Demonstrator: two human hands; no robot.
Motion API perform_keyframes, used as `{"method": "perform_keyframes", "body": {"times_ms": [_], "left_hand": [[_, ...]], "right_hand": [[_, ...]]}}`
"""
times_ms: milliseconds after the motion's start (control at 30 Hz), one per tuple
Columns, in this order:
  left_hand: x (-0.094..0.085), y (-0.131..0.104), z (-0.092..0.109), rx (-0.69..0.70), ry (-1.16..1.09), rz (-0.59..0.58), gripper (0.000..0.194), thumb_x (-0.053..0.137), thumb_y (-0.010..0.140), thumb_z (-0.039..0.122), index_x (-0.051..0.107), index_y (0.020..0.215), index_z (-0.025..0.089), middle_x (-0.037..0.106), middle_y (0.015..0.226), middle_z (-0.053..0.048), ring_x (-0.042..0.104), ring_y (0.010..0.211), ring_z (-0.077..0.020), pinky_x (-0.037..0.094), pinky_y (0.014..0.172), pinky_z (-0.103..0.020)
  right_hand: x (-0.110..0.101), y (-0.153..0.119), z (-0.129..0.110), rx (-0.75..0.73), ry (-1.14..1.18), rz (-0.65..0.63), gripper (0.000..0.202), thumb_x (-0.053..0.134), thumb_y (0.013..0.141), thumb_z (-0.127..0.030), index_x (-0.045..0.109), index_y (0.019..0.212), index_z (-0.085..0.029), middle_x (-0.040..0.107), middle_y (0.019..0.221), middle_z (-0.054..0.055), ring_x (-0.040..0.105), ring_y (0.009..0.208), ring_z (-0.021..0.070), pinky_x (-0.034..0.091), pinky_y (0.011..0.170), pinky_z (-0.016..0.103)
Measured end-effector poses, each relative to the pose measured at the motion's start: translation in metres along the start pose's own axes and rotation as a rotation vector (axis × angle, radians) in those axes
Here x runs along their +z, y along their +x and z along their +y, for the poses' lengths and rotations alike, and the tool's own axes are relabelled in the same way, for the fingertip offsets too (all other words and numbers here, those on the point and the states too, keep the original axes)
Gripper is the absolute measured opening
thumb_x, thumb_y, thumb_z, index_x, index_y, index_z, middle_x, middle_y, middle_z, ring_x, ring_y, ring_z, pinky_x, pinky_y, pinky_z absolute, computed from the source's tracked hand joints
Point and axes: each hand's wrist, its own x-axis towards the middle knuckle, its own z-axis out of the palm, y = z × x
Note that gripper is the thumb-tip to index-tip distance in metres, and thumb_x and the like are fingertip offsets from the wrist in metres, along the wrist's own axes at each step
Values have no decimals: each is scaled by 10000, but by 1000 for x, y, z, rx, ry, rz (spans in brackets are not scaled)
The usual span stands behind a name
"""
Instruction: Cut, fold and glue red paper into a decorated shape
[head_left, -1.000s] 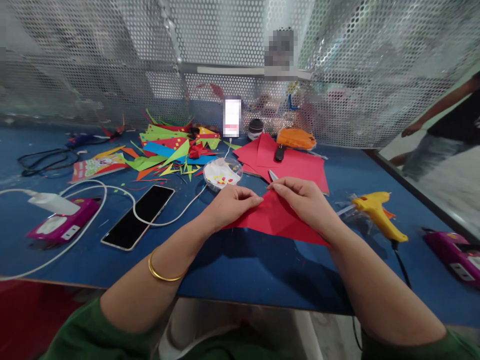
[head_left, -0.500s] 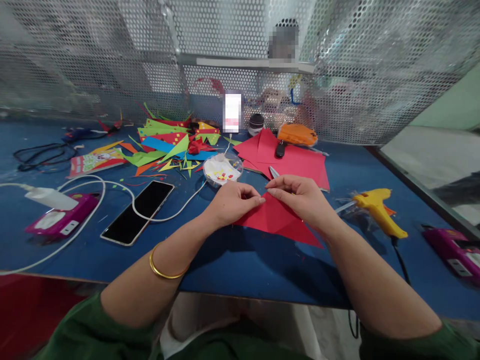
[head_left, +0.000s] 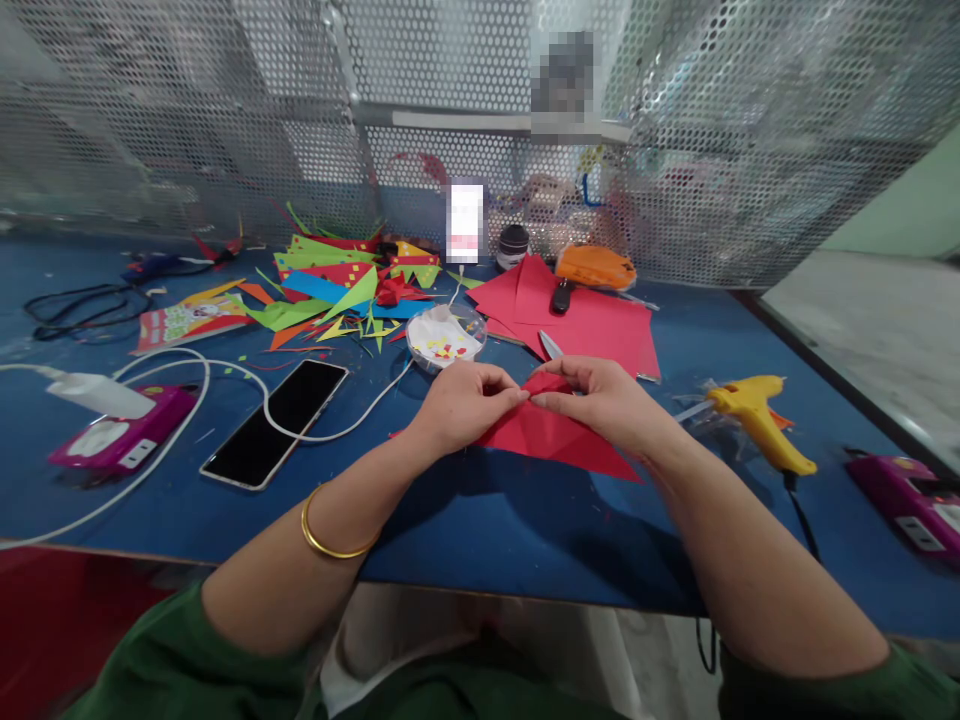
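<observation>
A folded piece of red paper [head_left: 559, 436] is between my two hands, just above the blue table. My left hand [head_left: 469, 402] pinches its upper edge between thumb and fingers. Right beside it, my right hand [head_left: 600, 395] grips the same edge, where a small flap of the paper stands up. Parts of the paper under both hands are hidden. Close behind my hands lie a scissor-like metal blade [head_left: 550, 344], its rest hidden, and a stack of red paper sheets [head_left: 607, 335]. A clear bowl [head_left: 446, 338] with white lining and small paper bits stands behind my left hand.
A yellow glue gun [head_left: 754, 410] lies at the right, near a purple power strip [head_left: 911, 505]. To the left are a dark phone [head_left: 277, 425], a white cable and another purple power strip [head_left: 124, 435]. Colored paper scraps [head_left: 337, 290] pile up behind; a perforated metal screen [head_left: 480, 90] borders the table.
A flap of the red paper now rises between my hands at the top edge. My right hand has closed further onto it, and the paper's right corner has shifted slightly upward.
</observation>
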Motion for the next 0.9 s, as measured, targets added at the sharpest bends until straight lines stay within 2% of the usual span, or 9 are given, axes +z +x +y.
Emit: {"method": "perform_keyframes", "body": {"times_ms": [167,333,433,533,700,800,900], "left_hand": [[-1,0,0,-8,-10,1,248,632,782,362,696,619,185,691,643,-34,562,608,-140,411,608,-299],[0,0,1,-39,-65,36,242,652,773,381,708,638,188,697,644,-39,550,594,-134,420,615,-300],[1,0,-1,-46,-81,44,243,655,774,380,710,647,182,704,654,-38,554,598,-132,421,610,-291],[1,0,-1,-39,-65,41,240,661,776,366,709,639,176,711,665,-33,568,610,-131,421,612,-282],[1,0,3,-8,-54,47,228,661,807,355,727,686,173,706,664,-25,577,623,-127,434,618,-272],[0,1,5,25,-69,76,151,689,793,301,734,731,171,731,719,-25,610,673,-131,464,668,-269],[-1,1,5,27,-67,82,118,687,790,250,725,713,169,737,720,-26,618,680,-132,473,671,-268]], "right_hand": [[-2,-2,-3,33,-4,-2,245,736,745,-386,698,920,-217,736,817,36,629,689,158,484,604,291],[-8,-2,-9,30,42,105,316,713,770,-486,712,932,-214,746,869,54,649,763,169,502,664,302],[-7,-1,-8,24,63,56,317,753,727,-446,707,928,-206,757,893,63,673,797,183,522,696,311],[-4,1,-3,20,65,13,309,760,691,-398,692,911,-193,751,837,60,672,728,186,523,645,315],[0,0,-1,29,37,0,256,741,686,-342,686,890,-197,732,770,41,635,658,160,493,606,300],[3,-1,-3,10,20,-31,223,739,679,-309,672,865,-207,717,757,23,614,655,146,480,612,290],[4,-3,-4,-5,-17,-33,220,731,699,-342,664,857,-205,713,769,26,608,664,148,474,613,294]]}}
